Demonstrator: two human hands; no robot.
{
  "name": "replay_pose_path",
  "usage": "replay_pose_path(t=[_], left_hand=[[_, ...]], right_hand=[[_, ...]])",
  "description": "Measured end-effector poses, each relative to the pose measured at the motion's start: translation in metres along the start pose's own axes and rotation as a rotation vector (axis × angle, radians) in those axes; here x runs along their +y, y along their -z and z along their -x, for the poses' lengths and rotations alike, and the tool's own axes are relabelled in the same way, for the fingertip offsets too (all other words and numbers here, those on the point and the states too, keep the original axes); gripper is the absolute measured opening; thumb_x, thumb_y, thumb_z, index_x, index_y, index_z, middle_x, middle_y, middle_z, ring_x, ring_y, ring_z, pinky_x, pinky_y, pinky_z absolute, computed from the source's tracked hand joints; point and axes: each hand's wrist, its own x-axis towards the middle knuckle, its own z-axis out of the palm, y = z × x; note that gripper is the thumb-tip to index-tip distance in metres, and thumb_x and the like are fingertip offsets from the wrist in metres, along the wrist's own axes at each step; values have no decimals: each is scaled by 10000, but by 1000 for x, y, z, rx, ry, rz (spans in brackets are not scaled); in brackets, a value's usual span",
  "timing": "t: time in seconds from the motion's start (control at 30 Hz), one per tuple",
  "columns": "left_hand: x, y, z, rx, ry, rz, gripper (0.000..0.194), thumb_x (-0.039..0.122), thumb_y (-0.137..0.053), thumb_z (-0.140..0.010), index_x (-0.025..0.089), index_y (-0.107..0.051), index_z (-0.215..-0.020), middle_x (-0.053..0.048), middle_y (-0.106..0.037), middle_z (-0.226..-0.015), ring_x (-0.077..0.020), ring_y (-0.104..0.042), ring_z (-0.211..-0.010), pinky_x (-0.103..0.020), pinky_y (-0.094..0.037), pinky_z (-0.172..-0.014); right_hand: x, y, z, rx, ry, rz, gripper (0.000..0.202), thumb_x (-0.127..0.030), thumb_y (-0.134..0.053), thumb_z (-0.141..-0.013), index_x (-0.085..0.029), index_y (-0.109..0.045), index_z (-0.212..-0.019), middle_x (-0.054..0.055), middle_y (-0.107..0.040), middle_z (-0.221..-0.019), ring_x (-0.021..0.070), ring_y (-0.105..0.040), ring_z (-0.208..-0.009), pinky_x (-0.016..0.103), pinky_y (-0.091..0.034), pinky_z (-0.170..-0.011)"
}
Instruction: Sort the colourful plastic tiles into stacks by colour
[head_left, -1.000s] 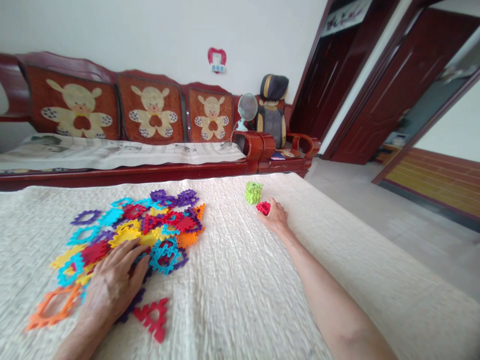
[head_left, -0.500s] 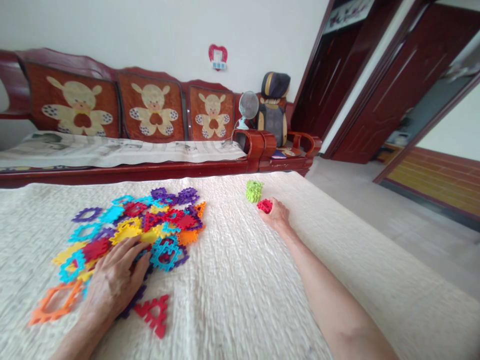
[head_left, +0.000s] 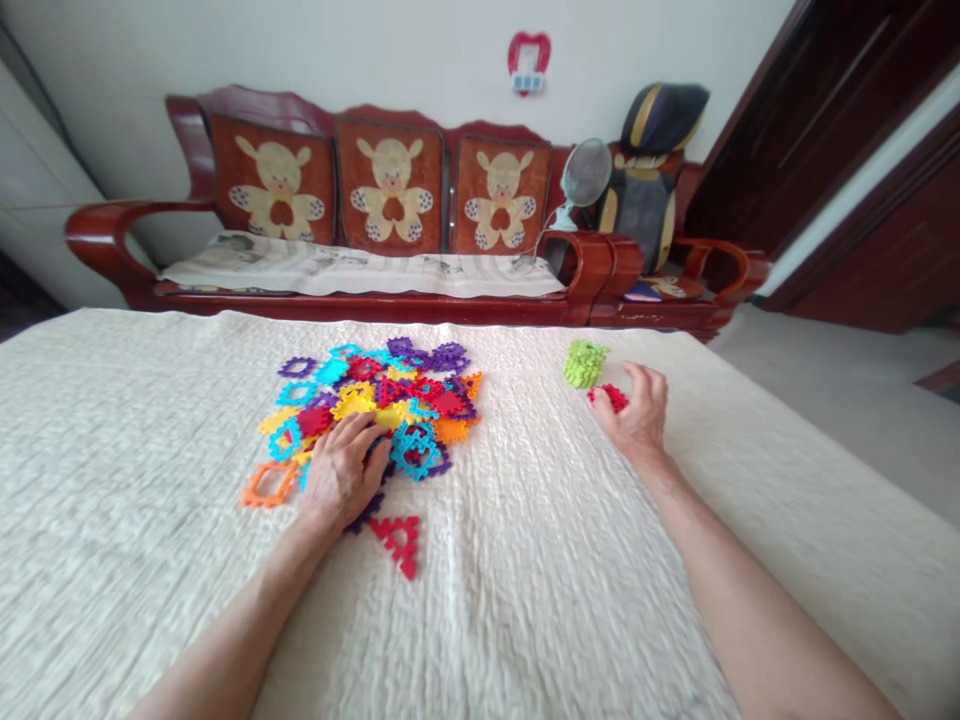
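My left hand [head_left: 346, 470] rests on the near side of a spread pile of toothed plastic pieces; its fingers touch a yellow piece [head_left: 354, 402], and anything under the palm is hidden. The pile mixes purple, blue, red, yellow and orange shapes. Just below it lies a red triangle [head_left: 400, 543]. Over to the right, my right hand [head_left: 636, 412] has its thumb and fingers apart beside a small red stack [head_left: 615, 398], the thumb at its near edge. A green stack [head_left: 585, 364] stands just behind the red one.
A cream textured cloth [head_left: 525, 520] covers the surface. Beyond its far edge are a wooden sofa [head_left: 420, 308] with bear cushions, a fan [head_left: 586, 172] and an armchair [head_left: 739, 262] with a dark headrest. Doors stand at the right.
The view has swung left, so everything sits further right in the picture. My right hand has opened from around the red stack. My left hand remains on the pile.
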Motion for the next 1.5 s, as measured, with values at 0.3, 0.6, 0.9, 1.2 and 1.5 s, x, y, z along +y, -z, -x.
replay_pose_path(t=[0.3,0.6,0.9,1.2,1.5], left_hand=[[-4,11,-6,-150,-97,75,360,339,-447,-961,252,-672,-1228,-84,-605,-1351,-271,-531,-1298,-487,-459,-1121],[1,24,-11,-165,-127,39,312,300,-478,-956,240,-697,-1170,-102,-622,-1336,-312,-508,-1304,-530,-493,-1044],[6,30,6,-208,-320,106,326,372,-471,-978,248,-702,-1170,-90,-621,-1364,-294,-486,-1358,-538,-441,-1104],[-17,19,22,-148,-230,158,373,370,-505,-954,222,-652,-1264,-102,-562,-1446,-298,-423,-1421,-545,-392,-1168],[-17,18,20,-130,-252,135,372,370,-497,-963,196,-657,-1250,-114,-576,-1428,-302,-451,-1395,-529,-411,-1147]], right_hand=[[-63,-16,33,-557,283,-270,340,-314,-543,-869,-206,-658,-1170,117,-632,-1188,289,-593,-1140,447,-469,-1032],[-56,-23,32,-483,238,-292,247,-258,-498,-853,-181,-690,-989,117,-658,-1061,254,-624,-1039,400,-487,-982],[-62,-23,32,-490,148,-204,207,-188,-508,-806,-199,-685,-911,98,-669,-1022,247,-620,-1012,391,-487,-972],[-99,-12,39,-487,36,-125,237,-160,-489,-815,-192,-687,-941,109,-670,-1002,257,-616,-1011,397,-478,-981],[-255,32,121,-699,249,-190,492,-560,-680,-811,-207,-643,-1152,110,-648,-1049,284,-612,-991,413,-482,-891]])
